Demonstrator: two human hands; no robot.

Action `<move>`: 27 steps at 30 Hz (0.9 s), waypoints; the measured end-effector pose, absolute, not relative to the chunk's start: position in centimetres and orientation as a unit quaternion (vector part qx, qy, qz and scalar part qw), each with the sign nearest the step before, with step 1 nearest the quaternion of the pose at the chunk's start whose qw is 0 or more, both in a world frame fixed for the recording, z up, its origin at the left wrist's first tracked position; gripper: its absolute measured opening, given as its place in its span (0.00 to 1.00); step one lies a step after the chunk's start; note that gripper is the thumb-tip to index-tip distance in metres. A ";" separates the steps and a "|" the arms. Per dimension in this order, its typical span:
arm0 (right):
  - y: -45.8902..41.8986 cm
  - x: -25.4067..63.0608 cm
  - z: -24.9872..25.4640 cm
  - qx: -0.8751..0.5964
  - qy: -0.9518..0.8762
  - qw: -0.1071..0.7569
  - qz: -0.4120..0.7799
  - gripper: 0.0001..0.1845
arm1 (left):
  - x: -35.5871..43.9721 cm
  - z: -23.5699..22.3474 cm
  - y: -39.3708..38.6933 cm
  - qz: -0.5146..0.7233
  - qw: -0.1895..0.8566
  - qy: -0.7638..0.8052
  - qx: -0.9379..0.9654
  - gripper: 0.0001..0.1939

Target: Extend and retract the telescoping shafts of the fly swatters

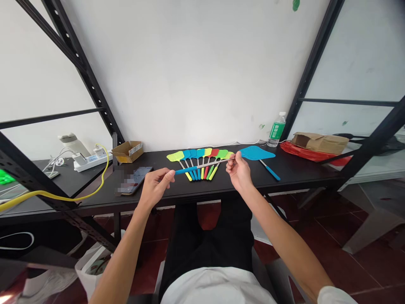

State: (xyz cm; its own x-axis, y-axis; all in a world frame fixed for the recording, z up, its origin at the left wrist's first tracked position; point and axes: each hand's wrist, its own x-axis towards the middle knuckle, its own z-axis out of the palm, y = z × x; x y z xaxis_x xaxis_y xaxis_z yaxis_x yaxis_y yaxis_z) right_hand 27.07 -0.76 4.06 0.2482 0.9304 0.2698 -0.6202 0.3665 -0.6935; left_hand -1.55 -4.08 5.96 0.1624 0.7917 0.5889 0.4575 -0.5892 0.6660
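I hold a blue fly swatter (253, 153) level above the black table (294, 175). My left hand (155, 184) pinches the blue grip end of its handle. My right hand (238, 169) pinches the metal shaft close to the blue head. Behind the shaft, a row of several fly swatters (198, 157) in yellow, blue, red and green lies flat on the table, heads toward the wall. Another blue-handled swatter (270, 171) lies on the table under the held head.
A phone (134, 179) lies at the table's left front. A small cardboard box (127, 151) sits at back left, a green-labelled bottle (277, 130) at back right, with a brown paper bag (319, 142) on red bags. A power strip (91, 160) and yellow cable (63, 197) are left.
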 end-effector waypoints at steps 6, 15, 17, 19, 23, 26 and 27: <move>-0.8 26.9 4.0 -0.230 -0.332 0.755 0.516 0.25 | -1.6 5.6 -3.7 0.506 0.204 0.416 0.727 0.27; -0.6 27.4 3.9 -0.236 -0.322 0.763 0.509 0.25 | -2.0 5.6 -3.8 0.483 0.181 0.422 0.746 0.13; -0.6 27.4 3.9 -0.236 -0.327 0.761 0.509 0.25 | -2.0 5.7 -3.8 0.483 0.172 0.424 0.747 0.14; -0.6 27.3 4.0 -0.236 -0.332 0.758 0.509 0.25 | -2.0 5.7 -3.8 0.486 0.162 0.424 0.747 0.17; -0.8 27.1 4.1 -0.233 -0.334 0.757 0.511 0.25 | -1.8 5.7 -3.7 0.512 0.182 0.421 0.726 0.26; -0.9 27.0 4.2 -0.233 -0.333 0.757 0.512 0.25 | -1.7 5.5 -3.5 0.524 0.216 0.421 0.708 0.28; -0.9 27.1 4.2 -0.234 -0.332 0.757 0.512 0.25 | -1.7 5.5 -3.4 0.520 0.219 0.423 0.709 0.28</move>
